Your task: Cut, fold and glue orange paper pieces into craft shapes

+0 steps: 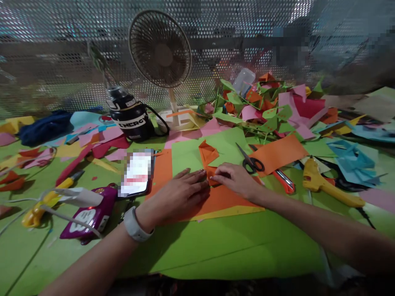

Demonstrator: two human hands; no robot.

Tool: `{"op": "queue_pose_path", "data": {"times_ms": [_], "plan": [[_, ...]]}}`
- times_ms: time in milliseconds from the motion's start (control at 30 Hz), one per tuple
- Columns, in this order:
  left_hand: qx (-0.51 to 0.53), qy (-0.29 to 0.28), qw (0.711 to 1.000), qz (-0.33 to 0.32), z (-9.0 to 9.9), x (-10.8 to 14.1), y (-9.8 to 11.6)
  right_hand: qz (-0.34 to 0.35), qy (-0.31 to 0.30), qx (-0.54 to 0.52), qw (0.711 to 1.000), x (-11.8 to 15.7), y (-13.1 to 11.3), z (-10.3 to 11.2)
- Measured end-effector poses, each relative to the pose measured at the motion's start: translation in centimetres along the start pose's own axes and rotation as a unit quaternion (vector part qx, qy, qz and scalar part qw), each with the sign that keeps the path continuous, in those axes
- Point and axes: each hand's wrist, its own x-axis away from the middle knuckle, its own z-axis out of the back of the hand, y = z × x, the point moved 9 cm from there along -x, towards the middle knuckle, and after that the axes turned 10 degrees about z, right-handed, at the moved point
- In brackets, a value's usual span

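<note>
A person's bare hands work at a green desk (pixel 240 250), over an orange sheet (pixel 228 199) whose near edge overlaps a yellow one. The left hand (pixel 188 187), gray watch (pixel 135 225) at the wrist, lies palm down, fingers extended, against a small folded orange piece (pixel 212 174). The right hand (pixel 236 180) meets the piece's other side with bent fingers; whether they pinch or merely press it cannot be told from this angle. At left sit a purple device (pixel 92 216) and a lit phone (pixel 135 172); at right, black-handled scissors (pixel 253 164), a red cutter (pixel 284 181) and a yellow glue gun (pixel 330 185). Just beyond the hands, an orange folded shape (pixel 208 152) rests on a light green sheet (pixel 185 158). Farther back stand a black flask (pixel 131 119), heaped paper cutouts (pixel 265 107) and a fan (pixel 166 55), before a perforated screen (pixel 222 28).
</note>
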Motion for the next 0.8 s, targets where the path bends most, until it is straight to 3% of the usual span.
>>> {"op": "queue_pose_path", "data": {"times_ms": [167, 300, 633, 800], "plan": [[0.02, -0.015, 0.999, 0.024, 0.1, 0.2, -0.2, 0.088, -0.085, 0.011, 0.992, 0.7, -1.9, -0.4], [0.021, -0.019, 0.999, 0.036, 0.0, 0.2, -0.4, 0.126, -0.058, 0.014, 0.99, 0.8, -2.3, -0.1], [0.025, 0.009, 0.999, 0.037, 0.1, 0.1, -0.4, 0.026, 0.035, 0.0, 0.999, -0.1, -0.3, -0.1], [0.023, -0.003, 0.999, 0.027, 0.0, 0.3, -0.4, -0.015, 0.065, -0.006, 0.998, -0.2, 0.8, -0.4]]}}
